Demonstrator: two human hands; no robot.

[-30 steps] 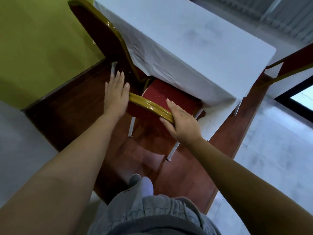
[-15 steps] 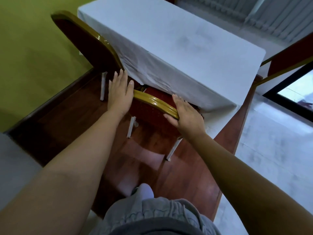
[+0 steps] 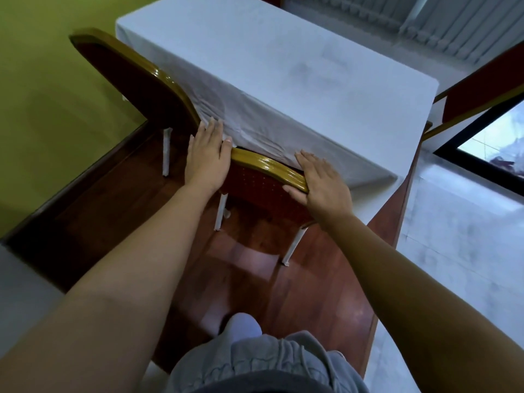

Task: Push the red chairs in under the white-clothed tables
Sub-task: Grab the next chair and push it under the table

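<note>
The red-upholstered chair with the glossy gold-lacquered frame (image 3: 266, 177) has been driven further in since a second ago; where its patterned red seat was plainly exposed then, it is now swallowed under the overhang of the white-clothed rectangular desk (image 3: 283, 66); only the curved top rail and the back panel below it are left showing, with the cloth bunched and creased right against the rail. The left hand (image 3: 207, 154) is laid flat on the rail's left end, fingers extended and touching the cloth; the right hand (image 3: 323, 185) is pressed palm-down over the rail's right end, thumb tucked below the edge; neither grip is closed around anything, both are open and used as pushing pads. Two white-wrapped rear legs (image 3: 221, 214) are seen on the polished reddish wooden floor (image 3: 255, 279), just clear of the desk's hem. It is judged that this chair is all but home, and little travel is left before the back meets the desk edge. A second matching red chair (image 3: 136, 80) is stood at the desk's left side, its back close against the cloth; a third (image 3: 482, 89) is glimpsed at the far right. No containers are in sight; nothing is carried on the desk's top.
</note>
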